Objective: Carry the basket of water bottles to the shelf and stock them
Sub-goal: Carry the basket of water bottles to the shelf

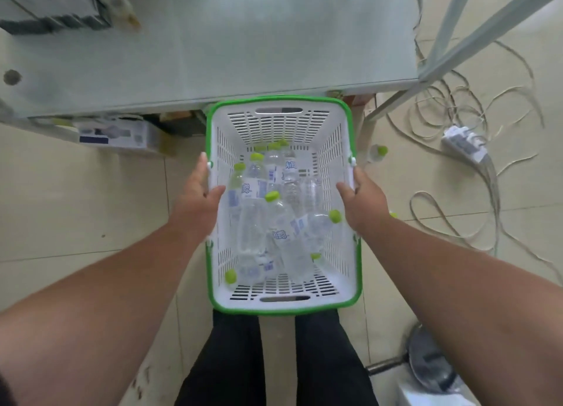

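A white slotted basket with a green rim (pixel 281 125) hangs in front of my legs, held from both sides. Inside it lie several clear water bottles (pixel 283 219) with lime-green caps and blue-white labels, piled loosely on their sides. My left hand (pixel 199 198) grips the basket's left rim, thumb hooked inside the wall. My right hand (pixel 362 203) grips the right rim the same way. The basket's far end sits just below the front edge of a grey metal table (pixel 213 55).
One loose bottle (pixel 377 152) lies on the tiled floor to the right of the basket. A power strip (pixel 464 145) and tangled cables (pixel 487 100) spread over the floor at right. Boxes (pixel 115 134) sit under the table. A fan base (pixel 432 363) stands at lower right.
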